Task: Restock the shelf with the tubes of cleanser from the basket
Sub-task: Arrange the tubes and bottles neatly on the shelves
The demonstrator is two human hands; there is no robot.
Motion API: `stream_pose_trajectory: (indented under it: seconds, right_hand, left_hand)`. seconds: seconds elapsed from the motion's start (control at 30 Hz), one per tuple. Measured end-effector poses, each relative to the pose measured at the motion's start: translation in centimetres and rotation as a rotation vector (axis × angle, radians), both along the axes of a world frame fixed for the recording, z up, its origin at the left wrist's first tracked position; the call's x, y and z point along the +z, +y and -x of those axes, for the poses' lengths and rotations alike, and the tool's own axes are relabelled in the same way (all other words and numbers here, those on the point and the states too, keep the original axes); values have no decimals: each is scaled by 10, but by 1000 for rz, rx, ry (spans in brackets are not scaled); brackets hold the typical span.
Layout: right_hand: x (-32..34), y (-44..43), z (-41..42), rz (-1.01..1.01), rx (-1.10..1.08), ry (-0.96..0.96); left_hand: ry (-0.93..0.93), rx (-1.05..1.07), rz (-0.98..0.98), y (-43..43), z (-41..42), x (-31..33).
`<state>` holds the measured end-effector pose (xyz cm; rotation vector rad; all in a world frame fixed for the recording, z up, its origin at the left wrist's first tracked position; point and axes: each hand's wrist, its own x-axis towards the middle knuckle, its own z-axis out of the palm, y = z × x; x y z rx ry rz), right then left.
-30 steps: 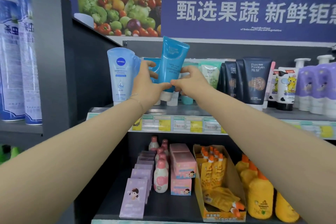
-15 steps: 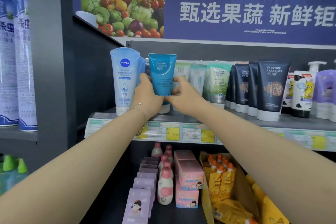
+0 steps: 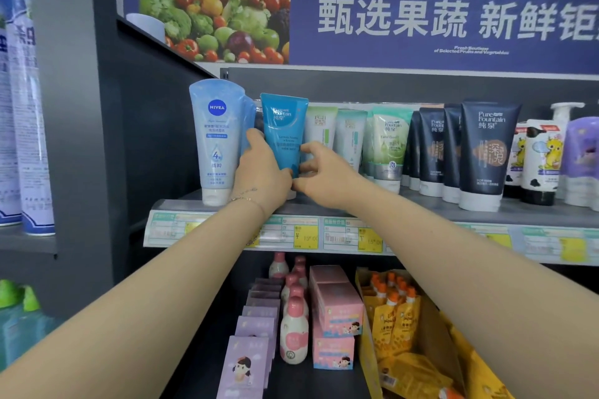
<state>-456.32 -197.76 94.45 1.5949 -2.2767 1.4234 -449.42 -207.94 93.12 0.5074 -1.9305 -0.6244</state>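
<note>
A bright blue tube of cleanser (image 3: 283, 129) stands cap-down on the grey upper shelf (image 3: 372, 204), between a pale blue Nivea tube (image 3: 217, 139) and a row of white-green tubes (image 3: 324, 133). My left hand (image 3: 261, 172) grips the blue tube's lower left side. My right hand (image 3: 324, 172) touches its lower right edge with curled fingers and thumb. The tube's cap is hidden behind my hands. No basket is in view.
Dark Pure Fountain tubes (image 3: 486, 152) and cartoon bottles (image 3: 544, 159) fill the shelf to the right. Price tags (image 3: 304, 236) line the shelf's front edge. Below stand pink bottles (image 3: 293, 330), pink boxes (image 3: 337, 311) and orange pouches (image 3: 398, 317). Tall spray cans (image 3: 29, 107) stand at left.
The blue tube came down from a raised, tilted position and now stands upright on the shelf. Both hands lowered with it, and the camera moved closer.
</note>
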Motion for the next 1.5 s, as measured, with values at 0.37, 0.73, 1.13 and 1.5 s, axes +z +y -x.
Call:
stream_pose_trajectory:
  seconds: [0.37, 0.73, 1.13, 1.5]
  right_hand:
    - [5, 24, -11, -150, -364, 559]
    - [15, 100, 11, -226, -477, 686]
    - [19, 189, 44, -263, -565, 766]
    - [15, 299, 104, -270, -652, 717]
  left_hand:
    - [2, 135, 195, 7, 3, -6]
    - [-174, 150, 525, 23, -9, 9]
    - [-334, -39, 823, 141, 20, 26]
    - [-371, -105, 875, 246, 91, 30]
